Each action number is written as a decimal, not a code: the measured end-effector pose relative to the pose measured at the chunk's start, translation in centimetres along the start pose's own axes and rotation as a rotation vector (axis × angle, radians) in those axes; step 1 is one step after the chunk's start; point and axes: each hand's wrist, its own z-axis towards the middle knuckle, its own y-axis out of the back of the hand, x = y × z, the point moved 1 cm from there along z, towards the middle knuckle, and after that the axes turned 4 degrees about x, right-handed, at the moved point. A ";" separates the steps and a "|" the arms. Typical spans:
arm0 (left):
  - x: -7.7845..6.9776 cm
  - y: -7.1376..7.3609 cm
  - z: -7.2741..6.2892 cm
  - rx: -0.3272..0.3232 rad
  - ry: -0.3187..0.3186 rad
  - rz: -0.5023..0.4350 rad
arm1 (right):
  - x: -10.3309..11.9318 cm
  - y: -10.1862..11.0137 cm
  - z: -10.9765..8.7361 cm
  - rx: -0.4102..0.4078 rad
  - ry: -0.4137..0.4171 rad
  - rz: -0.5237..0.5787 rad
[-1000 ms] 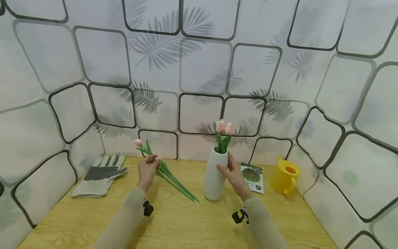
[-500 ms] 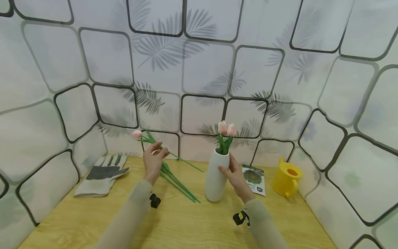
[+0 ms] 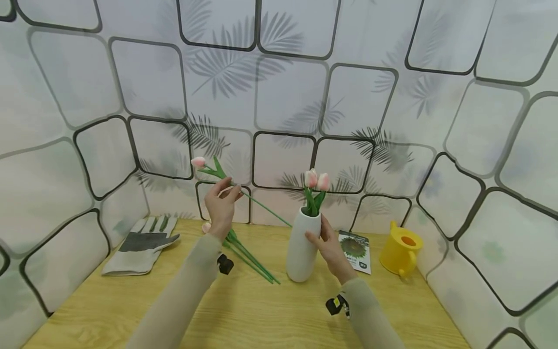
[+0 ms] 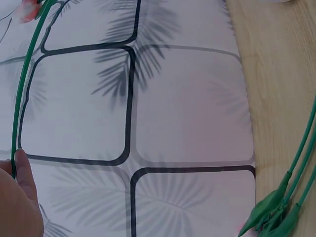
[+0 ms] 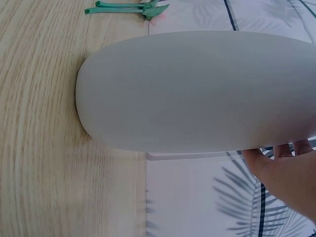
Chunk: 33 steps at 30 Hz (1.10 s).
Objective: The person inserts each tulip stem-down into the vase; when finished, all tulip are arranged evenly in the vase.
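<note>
My left hand pinches the green stem of a pink tulip above the table. Its bloom points left, and its stem slants down rightward, the end near the white vase. My right hand grips the upper right side of this vase, thumb in front. The vase stands upright, with two pink tulips rising from its mouth. In the right wrist view the vase fills the middle. More tulips lie on the table below my left hand, their blooms partly hidden by my arm.
A grey and white work glove lies at the left of the wooden table. Right of the vase are a seed packet with a sunflower-like picture and a yellow watering can. Patterned walls enclose the back and sides.
My left hand has picked one tulip off the table and raised it up and rightward, its stem end nearing the vase. The right hand stays on the vase.
</note>
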 end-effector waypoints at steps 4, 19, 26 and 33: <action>-0.5 -1.3 0.5 -0.007 -0.044 -0.032 | 0.2 -0.1 -0.1 -0.002 -0.012 -0.003; -2.6 -5.3 1.3 0.040 -0.130 0.065 | 0.3 -0.4 -0.1 0.001 -0.011 0.000; -2.8 -7.1 1.1 0.098 -0.220 0.210 | 0.2 -0.2 -0.1 -0.001 -0.003 0.001; -2.3 -8.9 0.7 0.117 -0.322 0.384 | 0.2 -0.1 -0.2 -0.011 -0.008 0.002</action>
